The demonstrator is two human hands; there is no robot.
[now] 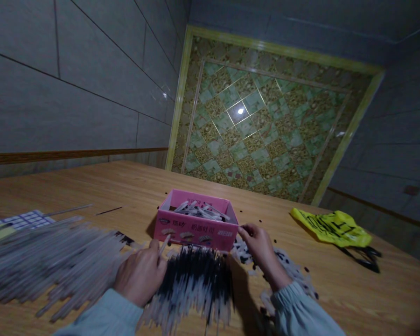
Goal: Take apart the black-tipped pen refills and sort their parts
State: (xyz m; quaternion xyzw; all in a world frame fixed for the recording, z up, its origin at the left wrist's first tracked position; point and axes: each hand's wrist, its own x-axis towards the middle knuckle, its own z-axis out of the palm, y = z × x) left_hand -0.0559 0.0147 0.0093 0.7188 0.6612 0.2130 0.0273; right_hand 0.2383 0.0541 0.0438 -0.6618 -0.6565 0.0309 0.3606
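Observation:
My left hand [142, 273] is closed, with a thin whitish tube [164, 243] sticking up from between its thumb and fingers. It is in front of the left part of a pink cardboard box [196, 231]. Inside the open box lies a heap of thin, pale pieces [201, 210] with dark parts. My right hand [261, 247] has its fingers pinched together at the box's front right corner; whatever they hold is too small to make out. Between the hands, in front of the box, is a pile of thin translucent sticks with black ends [196, 280].
A large heap of clear thin tubes [56, 266] spreads at the left beside a blue-checked cloth [24, 221]. Small clear and black pieces [290, 270] are scattered around my right forearm. A yellow plastic bag [332, 226] and a black strap-like item [364, 256] lie at the right.

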